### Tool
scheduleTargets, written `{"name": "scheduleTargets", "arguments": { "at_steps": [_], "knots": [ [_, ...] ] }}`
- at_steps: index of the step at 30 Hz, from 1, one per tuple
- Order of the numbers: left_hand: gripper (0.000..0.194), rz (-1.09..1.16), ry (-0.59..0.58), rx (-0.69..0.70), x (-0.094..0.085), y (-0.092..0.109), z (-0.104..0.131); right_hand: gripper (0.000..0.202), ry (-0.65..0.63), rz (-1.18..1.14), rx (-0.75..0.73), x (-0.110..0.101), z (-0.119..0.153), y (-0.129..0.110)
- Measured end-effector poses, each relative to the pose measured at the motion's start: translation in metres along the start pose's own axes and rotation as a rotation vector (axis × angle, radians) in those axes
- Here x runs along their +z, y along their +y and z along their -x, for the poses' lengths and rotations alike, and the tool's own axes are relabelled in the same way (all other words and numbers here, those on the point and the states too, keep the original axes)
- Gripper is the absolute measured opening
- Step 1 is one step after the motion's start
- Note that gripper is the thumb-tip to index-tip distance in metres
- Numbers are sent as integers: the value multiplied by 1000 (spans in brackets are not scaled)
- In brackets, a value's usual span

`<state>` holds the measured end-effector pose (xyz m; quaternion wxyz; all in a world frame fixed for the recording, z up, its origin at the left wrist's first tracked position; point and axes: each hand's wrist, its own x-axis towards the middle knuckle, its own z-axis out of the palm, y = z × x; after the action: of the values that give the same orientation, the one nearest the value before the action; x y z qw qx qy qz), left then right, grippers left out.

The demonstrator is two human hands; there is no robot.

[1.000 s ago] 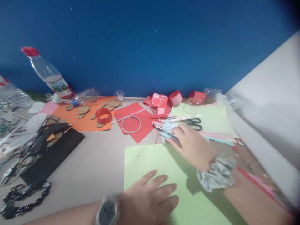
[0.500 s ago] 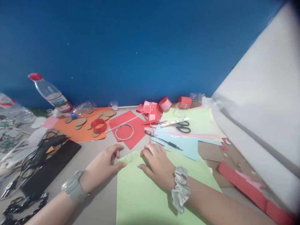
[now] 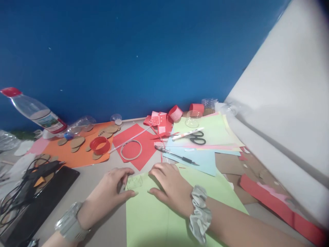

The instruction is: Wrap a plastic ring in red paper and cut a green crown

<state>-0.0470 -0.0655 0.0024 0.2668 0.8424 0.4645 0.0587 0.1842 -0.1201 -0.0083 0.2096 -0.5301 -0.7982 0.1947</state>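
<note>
Light-green paper sheet (image 3: 149, 219) lies flat beneath the right hand (image 3: 171, 187), its zigzag-topped sketch (image 3: 135, 182) at the far-left corner, long axis running sideways between both hands. The left hand (image 3: 104, 193) is nearer the sketch; each hand's thumb and forefinger stand parted, pinching nothing.

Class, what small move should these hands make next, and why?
Perhaps pinch the upper-left corner of the green sheet with the left hand: its thumb and fingers stand parted beside the drawn outline there, while the right hand is at the top edge.
</note>
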Motion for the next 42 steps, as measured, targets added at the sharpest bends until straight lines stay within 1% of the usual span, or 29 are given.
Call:
{"name": "scheduleTargets", "arguments": {
  "at_steps": [3, 6, 8, 11, 12, 16, 22, 25, 27, 30, 33, 37, 42],
  "knots": [
    [28, -13, -20, 30, 0, 0, -2, 27, 25, -19, 58, 0, 0, 0],
    [21, 22, 16, 88, 1, 0, -2, 25, 38, -18, 90, -1, 0, 0],
    [18, 91, 22, 109, 2, 0, 0, 19, 56, -6, 98, -1, 0, 1],
    [18, 195, 24, 118, 2, 2, 2, 7, 104, 15, 94, -2, -1, 2],
    [19, 214, 33, 122, 1, 3, 2, 6, 115, 16, 87, -2, -2, 3],
    [24, 225, 97, 132, -2, 5, 4, 9, 126, 12, 61, -3, -3, 6],
    [30, 257, 198, 98, -3, 1, 8, 9, 99, -6, 60, -3, -4, 6],
    [25, 324, 202, 141, -4, 0, 9, 9, 89, -21, 62, -3, -4, 6],
    [22, 311, 210, 167, -4, 0, 9, 8, 86, -16, 58, -2, -4, 6],
    [17, 235, 214, 124, -1, 0, 9, 9, 77, -16, 50, -2, -4, 7],
    [24, 217, 185, 74, 1, -1, 8, 9, 79, -24, 45, -2, -4, 8],
    [28, 218, 149, 41, 0, -2, 5, 7, 91, -50, 50, -1, -4, 8],
    [32, 288, 162, -1, 1, 0, 4, 7, 100, -83, 52, -2, -5, 8]
  ]
}}
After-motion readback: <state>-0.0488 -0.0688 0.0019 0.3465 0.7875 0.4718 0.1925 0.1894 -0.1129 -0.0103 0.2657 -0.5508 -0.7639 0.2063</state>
